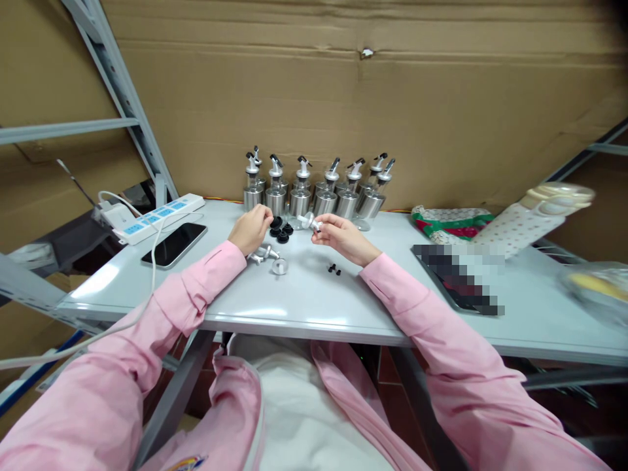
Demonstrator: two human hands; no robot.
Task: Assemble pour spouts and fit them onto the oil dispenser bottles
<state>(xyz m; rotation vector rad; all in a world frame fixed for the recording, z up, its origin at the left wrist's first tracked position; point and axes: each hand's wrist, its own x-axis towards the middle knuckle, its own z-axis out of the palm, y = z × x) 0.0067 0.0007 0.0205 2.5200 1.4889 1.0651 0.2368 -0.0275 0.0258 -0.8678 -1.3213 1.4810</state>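
Observation:
My right hand (346, 239) pinches a silver-white pourer spout (308, 221) with a clear disc, held above the table. My left hand (251, 229) is closed, its fingertips beside a small pile of black rubber stoppers (282, 232); what it pinches, if anything, is hidden. Below the left wrist lie more pourer spouts (265, 252) and a clear round piece (279, 266). Several tiny black caps (334, 269) lie in front of the right hand. Behind both hands stand rows of glass-and-steel oil bottles (300, 199) with pourer tops fitted.
At left lie a phone (175, 244) and a white power strip (157, 218) with a cable trailing over my left sleeve. On the right are a dark, partly blurred tablet-like device (446, 278), a dotted tumbler (520, 216), a patterned cloth (451, 224) and a wrapped bowl (601, 294). Cardboard (275, 85) backs the table.

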